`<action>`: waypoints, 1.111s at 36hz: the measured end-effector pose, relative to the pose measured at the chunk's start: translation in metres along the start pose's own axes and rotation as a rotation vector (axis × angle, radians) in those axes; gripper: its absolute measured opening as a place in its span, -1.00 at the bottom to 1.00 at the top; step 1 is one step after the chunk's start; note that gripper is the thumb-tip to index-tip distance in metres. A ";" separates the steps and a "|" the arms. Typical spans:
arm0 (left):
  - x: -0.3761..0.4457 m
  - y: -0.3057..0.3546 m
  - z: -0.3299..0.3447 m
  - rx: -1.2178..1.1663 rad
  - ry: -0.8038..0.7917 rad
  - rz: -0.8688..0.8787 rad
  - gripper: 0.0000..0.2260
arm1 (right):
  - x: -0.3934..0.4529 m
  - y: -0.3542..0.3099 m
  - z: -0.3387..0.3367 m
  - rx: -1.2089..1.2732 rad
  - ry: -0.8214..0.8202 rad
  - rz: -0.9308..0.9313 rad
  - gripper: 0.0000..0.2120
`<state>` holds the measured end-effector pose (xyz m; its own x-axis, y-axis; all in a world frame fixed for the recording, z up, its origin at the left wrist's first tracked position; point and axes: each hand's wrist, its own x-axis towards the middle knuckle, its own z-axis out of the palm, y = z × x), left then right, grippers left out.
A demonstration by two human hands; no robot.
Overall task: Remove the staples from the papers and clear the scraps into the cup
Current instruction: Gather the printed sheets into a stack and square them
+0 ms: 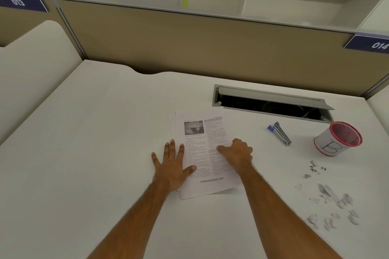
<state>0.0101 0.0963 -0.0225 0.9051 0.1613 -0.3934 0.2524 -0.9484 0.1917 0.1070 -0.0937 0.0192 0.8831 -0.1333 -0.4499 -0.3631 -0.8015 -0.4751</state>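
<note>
Even, soft overhead light; faint shadows; wide-angle bending at edges; slightly soft focus.

We cannot read the body print on the papers [202, 149]; our hands, the left hand [171, 165] and the right hand [239, 152], cover parts of the top sheet. The sheets beneath show only as edges. The scraps [330, 206] are blurred, and the small bits [314, 168] too tiny to identify. Both forearms run off the bottom edge.

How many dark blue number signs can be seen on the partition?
2: the dark blue sign reading 013 at the far left on the partition top, and the dark blue sign reading 014 at the far right edge. More may lie outside the view.
</note>
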 end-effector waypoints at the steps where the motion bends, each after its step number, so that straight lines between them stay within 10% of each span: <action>1: -0.001 0.000 -0.001 0.001 -0.004 0.003 -0.16 | 0.000 0.000 0.000 0.005 -0.011 0.003 -0.42; 10: -0.004 -0.002 -0.001 -0.013 -0.011 0.023 -0.16 | -0.006 -0.005 -0.017 0.563 -0.182 0.015 -0.58; 18: -0.007 0.001 -0.004 -0.118 -0.005 0.014 -0.13 | -0.011 0.012 -0.031 0.448 -0.261 -0.098 -0.65; 24: -0.003 0.013 -0.019 -0.728 0.252 -0.080 -0.05 | -0.024 0.037 -0.038 0.644 -0.213 -0.198 -0.68; 28: -0.008 0.032 -0.055 -1.313 0.249 0.017 -0.33 | -0.037 0.042 -0.059 0.769 -0.189 -0.310 -0.66; 40: -0.014 0.097 -0.116 -1.206 0.487 0.292 -0.76 | -0.051 0.022 -0.099 0.936 0.148 -0.435 -0.70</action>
<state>0.0612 0.0339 0.1060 0.9430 0.3146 0.1085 -0.0557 -0.1724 0.9835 0.0838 -0.1621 0.1062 0.9975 -0.0622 -0.0321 -0.0342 -0.0331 -0.9989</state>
